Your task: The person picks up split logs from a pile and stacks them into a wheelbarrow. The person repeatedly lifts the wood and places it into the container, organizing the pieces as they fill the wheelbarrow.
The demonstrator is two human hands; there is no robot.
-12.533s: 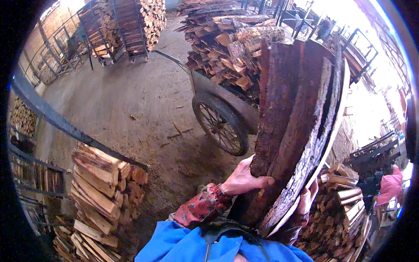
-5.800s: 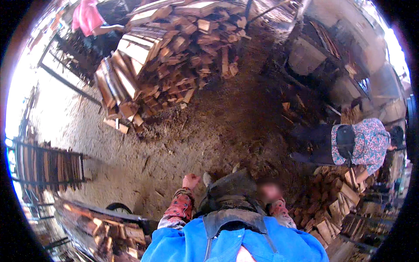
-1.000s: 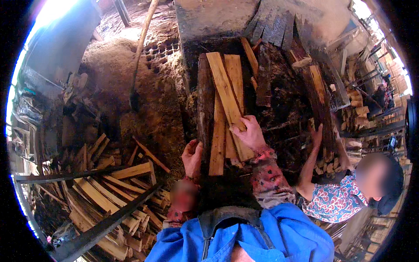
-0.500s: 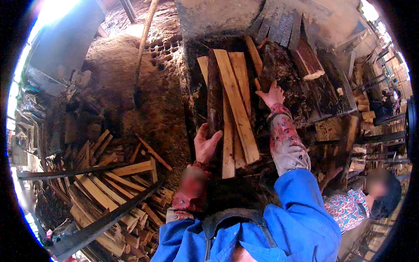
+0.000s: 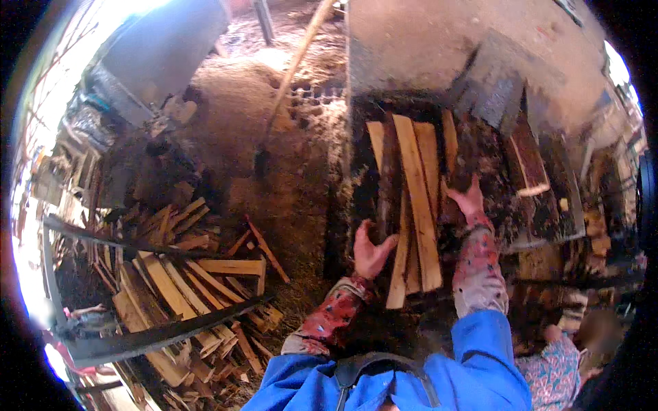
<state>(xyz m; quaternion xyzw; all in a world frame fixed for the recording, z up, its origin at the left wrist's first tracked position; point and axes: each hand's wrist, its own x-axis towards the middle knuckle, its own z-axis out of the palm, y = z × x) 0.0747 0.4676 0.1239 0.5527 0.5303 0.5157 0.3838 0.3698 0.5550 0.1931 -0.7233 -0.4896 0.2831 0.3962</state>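
Observation:
A stack of long pale split planks (image 5: 416,198) lies lengthwise on a dark bed of bark-covered wood (image 5: 493,178) in front of me. My left hand (image 5: 371,248) rests with spread fingers on the near left edge of the stack, beside a dark bark slab (image 5: 386,185). My right hand (image 5: 469,199) reaches further out and lies on a dark piece at the right side of the planks. Both forearms wear red patterned sleeves under a blue jacket.
A loose pile of split boards (image 5: 179,274) lies on the dirt at my left, crossed by a dark metal bar (image 5: 157,333). A long wooden handle (image 5: 291,75) leans across the sawdust. Another person in a flowered sleeve (image 5: 555,356) crouches at the lower right.
My right hand has pushed further out along the right side of the planks. My left hand has slid forward onto the stack's left edge. The other person has dropped lower in view.

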